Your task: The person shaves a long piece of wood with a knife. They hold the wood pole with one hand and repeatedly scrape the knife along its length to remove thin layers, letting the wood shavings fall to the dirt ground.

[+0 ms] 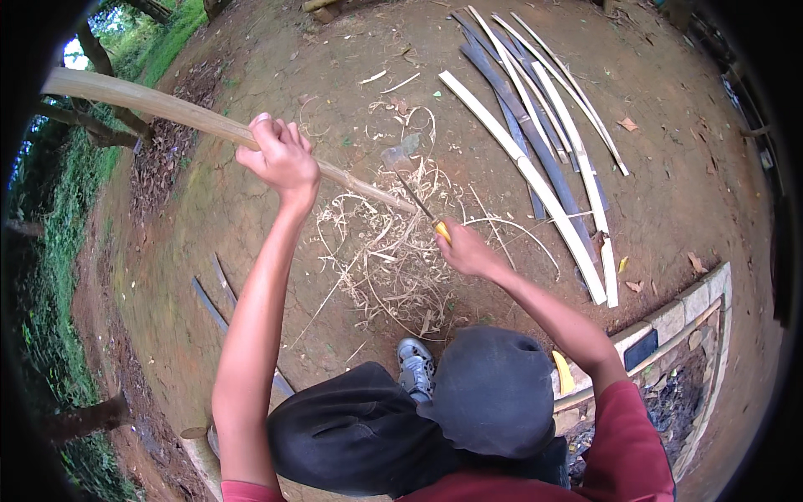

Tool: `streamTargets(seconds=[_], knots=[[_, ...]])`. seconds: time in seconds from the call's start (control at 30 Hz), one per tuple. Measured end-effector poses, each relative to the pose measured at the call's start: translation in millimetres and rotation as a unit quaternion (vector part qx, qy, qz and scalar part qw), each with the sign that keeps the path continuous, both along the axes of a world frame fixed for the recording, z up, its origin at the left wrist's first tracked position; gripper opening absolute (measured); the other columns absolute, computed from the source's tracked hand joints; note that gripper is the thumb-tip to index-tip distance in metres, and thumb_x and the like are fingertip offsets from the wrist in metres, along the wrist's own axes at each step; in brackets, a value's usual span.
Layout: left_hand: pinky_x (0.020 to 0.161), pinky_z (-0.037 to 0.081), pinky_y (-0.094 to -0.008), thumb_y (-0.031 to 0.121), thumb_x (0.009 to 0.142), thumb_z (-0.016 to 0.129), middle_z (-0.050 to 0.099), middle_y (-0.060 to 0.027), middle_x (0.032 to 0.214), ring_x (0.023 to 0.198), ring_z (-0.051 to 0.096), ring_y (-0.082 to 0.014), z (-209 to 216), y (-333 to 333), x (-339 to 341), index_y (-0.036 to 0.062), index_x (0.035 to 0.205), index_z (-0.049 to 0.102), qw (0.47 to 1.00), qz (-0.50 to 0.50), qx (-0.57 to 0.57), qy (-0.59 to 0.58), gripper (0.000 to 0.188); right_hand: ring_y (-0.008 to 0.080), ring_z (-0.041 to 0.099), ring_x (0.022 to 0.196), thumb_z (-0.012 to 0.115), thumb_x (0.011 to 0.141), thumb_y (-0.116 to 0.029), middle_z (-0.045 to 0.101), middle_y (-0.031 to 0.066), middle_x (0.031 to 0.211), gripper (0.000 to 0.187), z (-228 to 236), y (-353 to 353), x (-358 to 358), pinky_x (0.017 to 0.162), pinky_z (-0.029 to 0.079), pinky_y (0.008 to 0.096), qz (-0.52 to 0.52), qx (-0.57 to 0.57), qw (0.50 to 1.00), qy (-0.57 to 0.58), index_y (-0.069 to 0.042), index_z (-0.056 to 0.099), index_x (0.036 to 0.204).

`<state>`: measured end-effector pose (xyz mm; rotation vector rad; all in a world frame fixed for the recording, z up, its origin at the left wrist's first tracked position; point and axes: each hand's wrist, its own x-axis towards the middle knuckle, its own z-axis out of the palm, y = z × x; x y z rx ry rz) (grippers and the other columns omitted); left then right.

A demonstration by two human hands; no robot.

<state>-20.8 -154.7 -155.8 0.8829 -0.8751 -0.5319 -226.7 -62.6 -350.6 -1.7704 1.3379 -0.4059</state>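
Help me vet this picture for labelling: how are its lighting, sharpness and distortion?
Head view: soft daylight, no hard shadows on the ground; sky at upper left washed out nearly white. Head view: left hand and right hand fairly sharp, no obvious motion blur. Head view: black fisheye rim; the pole looks curved, perhaps partly from the lens.

Tan, this pole (188,113) | bright yellow, that knife handle (442,232) | straw-pale shavings (389,259) | I see cream strips (539,184), slate-grey strips (538,138) | maroon sleeve (627,443) | faded-black trousers (351,427) | grey-and-white sneaker (415,368) | brown earth (669,192), vivid green grass (171,42)
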Motion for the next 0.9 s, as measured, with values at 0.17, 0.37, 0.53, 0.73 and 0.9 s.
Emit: streamTargets(seconds=[0.17, 0.37, 0.53, 0.73, 0.9], knots=[[0.033, 0.023, -0.0265, 0.013, 0.094, 0.041, 0.024, 0.0023, 0.049, 0.039, 0.022, -0.0072, 0.4, 19.1, -29.8, 0.0090, 0.063, 0.028, 0.998, -0.028, -0.014, -0.061, 0.034, 0.0412, 0.064, 0.074, 0.050, 0.088, -0.007, 0.062, 0.0279, 0.077, 0.021, -15.6, -2.0, 4.0, 0.069, 0.051, 0.0499, 0.011, -0.009, 0.999, -0.041, 0.009, 0.049, 0.100], [0.035, 0.028, -0.0275, 0.013, 0.093, 0.041, 0.025, 0.0000, 0.047, 0.037, 0.026, -0.0096, 7.2, 41.0, -44.0, 0.0089, 0.060, 0.029, 0.996, -0.055, 0.029, -0.063, 0.035, 0.0438, 0.063, 0.076, 0.048, 0.089, -0.008, 0.060, 0.0300, 0.082, 0.029, 0.3, 2.4, 19.1, 0.073, 0.050, 0.0517, 0.020, 0.074, 0.986, -0.145, 0.011, 0.046, 0.111], [0.041, 0.035, -0.0295, 0.016, 0.093, 0.044, 0.030, -0.0010, 0.047, 0.039, 0.031, -0.0120, 14.0, 45.6, -34.2, 0.0072, 0.067, 0.037, 0.995, -0.004, 0.087, -0.041, 0.028, 0.0467, 0.062, 0.080, 0.047, 0.090, -0.014, 0.060, 0.0328, 0.086, 0.033, -21.2, 2.6, 15.8, 0.074, 0.049, 0.0518, 0.039, 0.009, 0.989, -0.140, 0.010, 0.045, 0.113], [0.045, 0.038, -0.0310, 0.017, 0.093, 0.043, 0.031, -0.0017, 0.047, 0.039, 0.032, -0.0130, 3.2, 56.2, -45.9, 0.0080, 0.065, 0.035, 0.994, 0.069, 0.082, -0.031, 0.030, 0.0431, 0.063, 0.067, 0.048, 0.092, -0.016, 0.062, 0.0269, 0.073, 0.028, 2.6, 4.5, 3.7, 0.064, 0.049, 0.0510, 0.061, 0.040, 0.989, -0.131, 0.009, 0.048, 0.104], [0.048, 0.037, -0.0291, 0.019, 0.093, 0.039, 0.031, -0.0026, 0.047, 0.043, 0.033, -0.0126, 13.5, 62.8, -50.9, 0.0100, 0.065, 0.031, 0.992, 0.035, 0.105, -0.060, 0.031, 0.0432, 0.062, 0.066, 0.047, 0.095, -0.018, 0.061, 0.0268, 0.069, 0.026, 14.4, 5.1, 3.1, 0.061, 0.047, 0.0518, 0.053, 0.071, 0.988, -0.130, 0.008, 0.048, 0.102]])
